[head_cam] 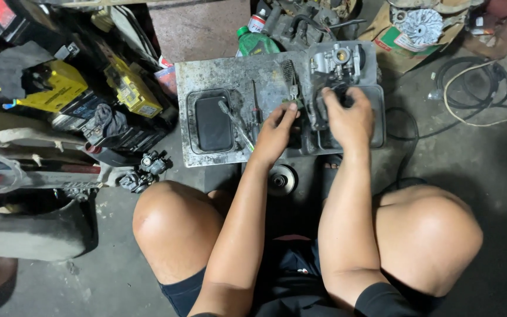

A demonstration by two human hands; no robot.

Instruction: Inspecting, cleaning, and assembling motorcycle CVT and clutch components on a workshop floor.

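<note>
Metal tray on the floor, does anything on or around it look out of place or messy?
The metal tray is stained and grimy, with a screwdriver and a wrench lying loose across it. The left hand and right hand work below a carburetor. A second carburetor lies on the bare floor.

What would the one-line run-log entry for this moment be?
left hand: pinching small part over metal tray | right hand: gripping carburetor | beside left hand: screwdriver, wire brush
</note>
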